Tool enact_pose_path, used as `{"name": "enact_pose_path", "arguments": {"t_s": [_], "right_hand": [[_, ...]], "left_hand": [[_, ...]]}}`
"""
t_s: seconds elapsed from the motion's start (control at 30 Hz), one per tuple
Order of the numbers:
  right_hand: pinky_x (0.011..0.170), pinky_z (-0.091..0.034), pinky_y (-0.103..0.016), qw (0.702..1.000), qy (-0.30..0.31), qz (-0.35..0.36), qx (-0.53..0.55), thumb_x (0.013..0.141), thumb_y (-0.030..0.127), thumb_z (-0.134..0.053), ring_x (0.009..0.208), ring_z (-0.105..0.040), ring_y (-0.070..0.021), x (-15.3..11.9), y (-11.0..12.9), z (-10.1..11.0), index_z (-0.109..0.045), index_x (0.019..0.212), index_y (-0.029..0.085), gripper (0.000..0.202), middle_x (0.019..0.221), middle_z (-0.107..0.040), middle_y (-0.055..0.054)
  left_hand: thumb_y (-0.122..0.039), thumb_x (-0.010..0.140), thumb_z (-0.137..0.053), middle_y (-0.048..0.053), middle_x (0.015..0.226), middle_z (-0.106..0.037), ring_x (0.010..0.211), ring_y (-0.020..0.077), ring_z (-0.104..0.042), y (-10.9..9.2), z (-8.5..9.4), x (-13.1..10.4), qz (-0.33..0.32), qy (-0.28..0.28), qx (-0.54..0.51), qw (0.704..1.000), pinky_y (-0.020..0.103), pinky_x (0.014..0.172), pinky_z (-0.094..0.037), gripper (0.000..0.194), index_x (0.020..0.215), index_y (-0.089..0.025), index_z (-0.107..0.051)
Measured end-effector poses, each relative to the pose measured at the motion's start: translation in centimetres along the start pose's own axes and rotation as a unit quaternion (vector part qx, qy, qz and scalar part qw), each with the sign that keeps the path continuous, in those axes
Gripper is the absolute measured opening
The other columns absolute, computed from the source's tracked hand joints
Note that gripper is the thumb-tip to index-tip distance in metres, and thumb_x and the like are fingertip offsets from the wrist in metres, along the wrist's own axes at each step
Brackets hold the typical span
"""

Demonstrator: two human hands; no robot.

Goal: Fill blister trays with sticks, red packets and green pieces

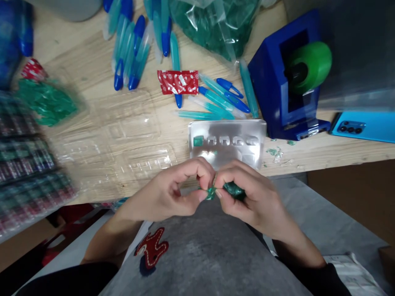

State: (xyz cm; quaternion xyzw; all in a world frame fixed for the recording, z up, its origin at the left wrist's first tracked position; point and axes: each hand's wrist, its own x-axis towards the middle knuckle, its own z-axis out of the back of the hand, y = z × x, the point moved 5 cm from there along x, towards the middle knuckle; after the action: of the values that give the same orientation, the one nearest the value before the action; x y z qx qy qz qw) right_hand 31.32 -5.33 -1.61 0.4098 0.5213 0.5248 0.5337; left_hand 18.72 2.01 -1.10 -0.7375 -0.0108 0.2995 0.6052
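Close together at the table's front edge, my left hand (182,187) and my right hand (247,191) pinch a small piece of green material (211,193) between their fingertips. A darker green bundle (234,190) is tucked in the fingers of my right hand. Just beyond my hands lies a silvery tray (228,128) with small square wells. A green piece (198,141) fills its leftmost back well, and the tray's front part is partly hidden by my hands.
Blue-capped teal tubes (142,53) and a red packet (178,82) lie behind the tray. A blue tape dispenser (271,82) and blue phone (367,125) are right. Left are clear plastic trays (129,119), green material (46,102) and stacked small items (27,158).
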Motion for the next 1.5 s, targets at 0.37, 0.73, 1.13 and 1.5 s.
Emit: {"name": "enact_pose_path", "arguments": {"t_s": [0.37, 0.73, 1.13, 1.5], "right_hand": [[0.061, -0.044, -0.023, 0.990, -0.062, -0.066, 0.106, 0.083, 0.008, -0.055, 0.066, -0.052, -0.0095, 0.6, -0.8, 0.0, -0.054, 0.080, 0.021, 0.013, 0.077, -0.056, 0.003], [0.069, -0.047, -0.023, 0.977, -0.168, -0.131, -0.022, 0.086, 0.015, -0.058, 0.073, -0.058, -0.0113, 1.1, -3.1, 0.3, -0.061, 0.083, 0.020, 0.007, 0.080, -0.063, 0.002], [0.076, -0.055, -0.026, 0.980, -0.146, -0.107, 0.083, 0.085, 0.015, -0.065, 0.079, -0.067, -0.0122, 1.4, -1.3, 1.0, -0.068, 0.092, 0.024, 0.012, 0.087, -0.072, 0.003], [0.044, -0.043, -0.018, 0.886, -0.211, -0.235, 0.339, 0.082, 0.035, -0.070, 0.052, -0.054, -0.0073, 0.9, -4.0, 0.9, -0.073, 0.085, 0.028, 0.008, 0.075, -0.066, 0.002]], "left_hand": [[-0.044, 0.085, -0.066, 0.001, 0.073, -0.054, 0.065, 0.0120, -0.049, 1.8, 0.1, -0.7, 0.046, -0.096, -0.171, 0.979, 0.024, 0.056, -0.042, 0.028, 0.077, -0.019, -0.056], [-0.027, 0.086, -0.068, 0.000, 0.091, -0.068, 0.085, 0.0142, -0.062, 1.8, 1.8, 1.0, -0.027, -0.227, 0.060, 0.972, 0.030, 0.082, -0.050, 0.014, 0.100, -0.025, -0.065], [-0.025, 0.088, -0.067, -0.001, 0.092, -0.070, 0.083, 0.0111, -0.065, 1.4, 1.9, 0.7, -0.051, -0.172, -0.098, 0.979, 0.021, 0.073, -0.054, 0.012, 0.100, -0.024, -0.066], [-0.026, 0.088, -0.066, 0.001, 0.093, -0.066, 0.085, 0.0132, -0.063, 1.8, 6.4, -1.5, -0.119, -0.362, 0.110, 0.918, 0.029, 0.078, -0.054, 0.011, 0.099, -0.024, -0.064]]}}
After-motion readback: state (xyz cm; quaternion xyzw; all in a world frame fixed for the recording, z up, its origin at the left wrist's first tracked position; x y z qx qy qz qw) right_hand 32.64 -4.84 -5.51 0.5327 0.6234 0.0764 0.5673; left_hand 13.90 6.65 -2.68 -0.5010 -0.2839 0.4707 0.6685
